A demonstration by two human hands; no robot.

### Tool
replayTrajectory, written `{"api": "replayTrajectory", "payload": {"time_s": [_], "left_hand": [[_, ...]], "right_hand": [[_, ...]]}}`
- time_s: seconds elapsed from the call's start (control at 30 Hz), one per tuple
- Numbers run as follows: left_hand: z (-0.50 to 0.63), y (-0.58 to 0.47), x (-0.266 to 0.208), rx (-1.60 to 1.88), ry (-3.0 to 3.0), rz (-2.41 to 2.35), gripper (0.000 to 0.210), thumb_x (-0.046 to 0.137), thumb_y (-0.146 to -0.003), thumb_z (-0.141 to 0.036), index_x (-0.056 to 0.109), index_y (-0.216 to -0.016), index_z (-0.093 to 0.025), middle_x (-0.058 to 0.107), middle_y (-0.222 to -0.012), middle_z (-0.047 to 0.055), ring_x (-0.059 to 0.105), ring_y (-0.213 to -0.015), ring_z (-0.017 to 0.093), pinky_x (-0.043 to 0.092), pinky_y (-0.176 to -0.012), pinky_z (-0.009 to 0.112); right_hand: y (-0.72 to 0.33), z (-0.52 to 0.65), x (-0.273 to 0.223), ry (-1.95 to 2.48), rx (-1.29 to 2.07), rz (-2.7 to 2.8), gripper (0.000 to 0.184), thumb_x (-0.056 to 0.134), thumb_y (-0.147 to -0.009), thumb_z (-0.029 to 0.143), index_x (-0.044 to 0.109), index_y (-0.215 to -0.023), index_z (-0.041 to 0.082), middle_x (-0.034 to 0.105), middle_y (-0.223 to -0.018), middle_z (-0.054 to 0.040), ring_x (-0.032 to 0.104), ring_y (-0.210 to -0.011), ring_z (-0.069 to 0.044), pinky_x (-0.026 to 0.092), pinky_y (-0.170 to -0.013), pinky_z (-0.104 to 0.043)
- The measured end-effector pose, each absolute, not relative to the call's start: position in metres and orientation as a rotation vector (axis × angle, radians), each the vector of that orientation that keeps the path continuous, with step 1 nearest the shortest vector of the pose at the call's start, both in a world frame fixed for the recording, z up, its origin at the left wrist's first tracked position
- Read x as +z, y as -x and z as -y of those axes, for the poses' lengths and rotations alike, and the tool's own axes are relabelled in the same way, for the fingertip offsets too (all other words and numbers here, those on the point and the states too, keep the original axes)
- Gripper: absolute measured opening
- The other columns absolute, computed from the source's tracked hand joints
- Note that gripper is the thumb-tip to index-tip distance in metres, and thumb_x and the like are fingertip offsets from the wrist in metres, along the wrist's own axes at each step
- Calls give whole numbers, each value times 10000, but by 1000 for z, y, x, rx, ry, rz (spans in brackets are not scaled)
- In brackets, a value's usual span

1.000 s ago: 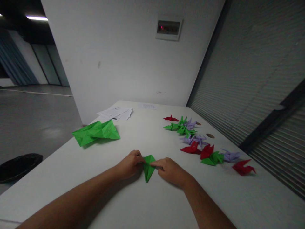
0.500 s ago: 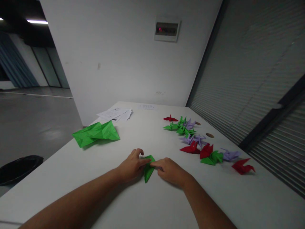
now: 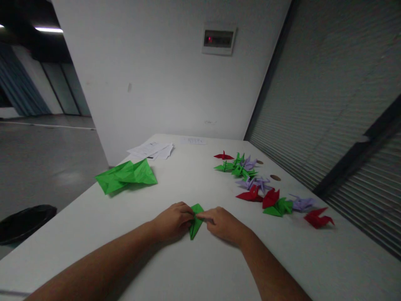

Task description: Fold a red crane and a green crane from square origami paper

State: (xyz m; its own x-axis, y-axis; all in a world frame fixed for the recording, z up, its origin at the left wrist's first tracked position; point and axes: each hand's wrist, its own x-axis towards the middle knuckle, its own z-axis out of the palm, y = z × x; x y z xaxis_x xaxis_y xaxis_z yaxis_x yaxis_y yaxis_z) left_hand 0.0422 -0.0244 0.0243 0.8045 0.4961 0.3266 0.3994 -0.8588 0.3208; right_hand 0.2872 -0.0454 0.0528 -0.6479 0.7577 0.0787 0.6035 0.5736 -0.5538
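Note:
A small piece of green origami paper (image 3: 196, 228), folded into a narrow kite shape, lies on the table in front of me. At its left edge, my left hand (image 3: 175, 220) is closed, with the fingers bent and their tips pinching the paper. My right hand (image 3: 224, 224) comes from the other side, its index finger pressed onto the upper part and the other fingers curled under. The fingertips of both hands nearly meet over the fold and cover some of it.
Folded paper cranes in red (image 3: 250, 195), green (image 3: 280, 207) and purple (image 3: 303, 203) spread along the right of the white table (image 3: 188, 274). Creased green sheets (image 3: 127, 176) and printed papers (image 3: 152, 149) lie left. A black-lined bin (image 3: 26, 221) stands beyond the left edge.
The raised index finger of my left hand has come down, and its fingers are now bent together at the paper's left edge. My right hand and the paper stay nearly in place.

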Motion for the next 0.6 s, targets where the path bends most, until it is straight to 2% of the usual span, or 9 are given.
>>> {"api": "replayTrajectory", "payload": {"time_s": [0.17,0.27,0.43,0.6], "left_hand": [[23,-30,33,514,-2765,-533,249,589,-951,-168,745,-1142,-203,702,-1163,125,647,-1079,246,493,-984,358],[21,-20,37,435,-2760,-440,275,616,-962,-262,742,-1205,-233,653,-1313,145,642,-1152,265,488,-1028,369],[17,-10,33,347,-2807,-390,350,665,-931,-383,732,-1251,-261,506,-1519,169,489,-1387,352,404,-1142,467],[16,-4,27,252,-2853,-487,364,667,-927,-383,706,-1287,-345,432,-1586,124,370,-1462,390,338,-1166,549]], "right_hand": [[-288,45,49,1120,721,2475,574,494,-760,57,743,-1236,260,784,-1148,-35,710,-946,-200,490,-842,-277],[-289,44,49,1135,746,2449,563,494,-766,57,741,-1238,240,779,-1163,-43,707,-958,-201,491,-843,-277],[-290,43,47,1161,775,2440,557,487,-752,44,756,-1203,229,795,-1087,-32,696,-858,-184,486,-791,-264],[-289,41,45,1154,792,2434,554,487,-750,44,760,-1190,238,793,-1092,-29,694,-862,-186,488,-789,-265]]}}
